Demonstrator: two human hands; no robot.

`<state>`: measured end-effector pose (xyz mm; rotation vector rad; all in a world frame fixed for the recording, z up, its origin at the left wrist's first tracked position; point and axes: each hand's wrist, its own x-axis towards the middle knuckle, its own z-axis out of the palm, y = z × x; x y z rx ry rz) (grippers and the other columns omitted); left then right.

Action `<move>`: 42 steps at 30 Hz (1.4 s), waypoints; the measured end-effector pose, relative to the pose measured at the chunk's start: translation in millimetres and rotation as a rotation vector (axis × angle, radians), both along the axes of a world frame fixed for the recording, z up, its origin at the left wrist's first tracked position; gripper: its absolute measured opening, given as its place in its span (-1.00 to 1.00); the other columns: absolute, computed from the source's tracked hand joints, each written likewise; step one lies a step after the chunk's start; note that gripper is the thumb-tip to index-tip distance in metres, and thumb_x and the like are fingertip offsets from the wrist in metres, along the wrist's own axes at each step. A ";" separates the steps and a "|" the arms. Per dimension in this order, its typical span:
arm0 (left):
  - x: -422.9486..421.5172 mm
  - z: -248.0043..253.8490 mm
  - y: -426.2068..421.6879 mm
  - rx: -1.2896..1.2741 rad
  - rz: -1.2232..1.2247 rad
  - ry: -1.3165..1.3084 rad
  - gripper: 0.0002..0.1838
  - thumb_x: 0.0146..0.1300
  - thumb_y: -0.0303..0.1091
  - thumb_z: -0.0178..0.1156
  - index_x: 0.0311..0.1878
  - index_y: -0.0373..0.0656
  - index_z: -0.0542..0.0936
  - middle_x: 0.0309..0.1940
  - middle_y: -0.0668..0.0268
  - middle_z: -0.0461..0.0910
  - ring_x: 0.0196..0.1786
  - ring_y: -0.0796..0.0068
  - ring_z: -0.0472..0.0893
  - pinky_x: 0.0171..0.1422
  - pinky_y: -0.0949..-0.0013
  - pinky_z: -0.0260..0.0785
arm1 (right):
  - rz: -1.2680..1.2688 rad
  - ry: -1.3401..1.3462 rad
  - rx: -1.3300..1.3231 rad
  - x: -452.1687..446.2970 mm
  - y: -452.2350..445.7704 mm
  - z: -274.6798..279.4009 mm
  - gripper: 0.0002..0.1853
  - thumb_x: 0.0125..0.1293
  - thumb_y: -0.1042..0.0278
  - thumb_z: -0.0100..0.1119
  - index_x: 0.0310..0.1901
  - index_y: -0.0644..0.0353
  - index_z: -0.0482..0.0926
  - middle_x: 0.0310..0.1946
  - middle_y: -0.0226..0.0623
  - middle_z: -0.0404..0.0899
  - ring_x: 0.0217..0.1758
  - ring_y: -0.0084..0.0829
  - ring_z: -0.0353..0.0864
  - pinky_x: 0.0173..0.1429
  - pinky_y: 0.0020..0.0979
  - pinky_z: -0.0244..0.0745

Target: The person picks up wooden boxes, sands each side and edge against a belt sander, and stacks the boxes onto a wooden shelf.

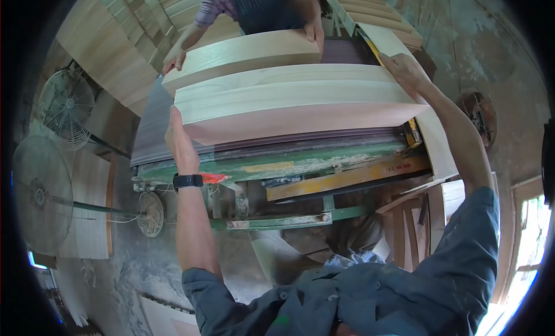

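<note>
We see two long wooden pieces lying side by side over one machine table. The near piece is pale on top and pinkish along its front face, with seams running lengthwise; how many boards make it up, we cannot tell. It is clamped between two bare hands: the left hand presses on its left end, the right hand on its right end. Some left fingers are hidden, so we cannot tell how far they curl around it.

Just beyond is the far piece, held at both ends by the two hands of one co-worker, who wears a dark apron over a checked shirt. Beneath both pieces we see the dark, ridged table, edged by one worn green beam, with one yellow bar lower down.

One watch, black, circles the left wrist, and we count two blue-grey sleeves.

Further out, one stand at the upper right bears several boards, at least three. Pale planks, many of them, fill the upper left. Two round fans stand at the left, an upper fan and a lower fan, and one bright window shows at the right.
</note>
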<state>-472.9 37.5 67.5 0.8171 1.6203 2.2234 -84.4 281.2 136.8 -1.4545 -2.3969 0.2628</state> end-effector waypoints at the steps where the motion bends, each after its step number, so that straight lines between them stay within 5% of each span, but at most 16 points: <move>1: 7.6 -1.2 9.3 -0.082 0.019 -0.001 -0.48 0.26 -0.06 -0.03 -0.01 -0.42 0.44 -0.08 0.23 0.46 -0.02 0.45 0.37 0.11 0.41 0.14 | -0.045 0.012 -0.041 4.3 5.7 -5.1 -0.38 0.25 -0.14 -0.21 -0.52 0.37 0.52 -0.60 0.03 0.47 -0.44 -0.04 0.47 -0.22 -0.15 0.30; 14: 16.6 -28.1 49.5 -0.133 0.334 0.081 -0.57 0.20 -0.21 -0.09 -0.17 -0.49 0.49 -0.22 0.20 0.51 -0.17 0.43 0.40 -0.02 0.37 0.21 | -0.020 -0.089 -0.044 13.1 34.9 -25.3 -0.40 0.24 -0.09 -0.21 -0.44 0.41 0.54 -0.45 0.12 0.51 -0.32 0.00 0.49 -0.11 -0.17 0.30; 17: 28.8 -24.5 46.4 -0.108 0.383 -0.016 -0.55 0.19 -0.20 -0.07 -0.19 -0.51 0.49 -0.23 0.17 0.51 -0.18 0.42 0.40 -0.03 0.36 0.22 | -0.058 -0.050 -0.092 14.2 31.0 -27.4 -0.43 0.25 -0.05 -0.21 -0.43 0.41 0.54 -0.46 0.10 0.51 -0.35 -0.05 0.50 -0.12 -0.18 0.31; 19: 29.7 -24.6 48.8 -0.104 0.398 -0.016 -0.55 0.18 -0.19 -0.07 -0.20 -0.52 0.49 -0.24 0.16 0.52 -0.19 0.41 0.41 -0.03 0.36 0.22 | -0.047 0.024 -0.037 12.5 26.0 -26.5 -0.42 0.27 -0.04 -0.18 -0.47 0.45 0.49 -0.61 -0.07 0.48 -0.52 -0.35 0.46 -0.29 -0.32 0.32; 22: 23.5 -28.1 57.1 -0.091 0.426 0.006 -0.53 0.18 -0.18 -0.06 -0.21 -0.53 0.49 -0.26 0.14 0.52 -0.21 0.40 0.41 -0.04 0.37 0.22 | -0.065 0.078 -0.135 9.8 23.3 -23.9 -0.43 0.27 -0.04 -0.17 -0.48 0.45 0.48 -0.62 -0.17 0.46 -0.53 -0.46 0.42 -0.33 -0.37 0.31; 26: 25.4 -24.9 56.6 -0.114 0.469 0.039 -0.53 0.17 -0.17 -0.06 -0.21 -0.54 0.49 -0.28 0.15 0.53 -0.23 0.39 0.42 -0.05 0.37 0.22 | -0.087 0.064 -0.163 6.7 23.3 -21.8 -0.47 0.26 0.01 -0.19 -0.42 0.47 0.48 -0.52 0.02 0.50 -0.46 -0.22 0.47 -0.22 -0.29 0.32; 42: 24.0 -32.7 54.0 0.011 0.461 -0.021 -0.58 0.18 -0.23 -0.05 -0.21 -0.52 0.50 -0.29 0.18 0.53 -0.23 0.44 0.42 -0.06 0.42 0.23 | -0.131 0.052 -0.105 9.1 28.8 -26.6 -0.44 0.25 -0.03 -0.12 -0.54 0.47 0.43 -0.70 -0.21 0.37 -0.57 -0.51 0.32 -0.36 -0.38 0.26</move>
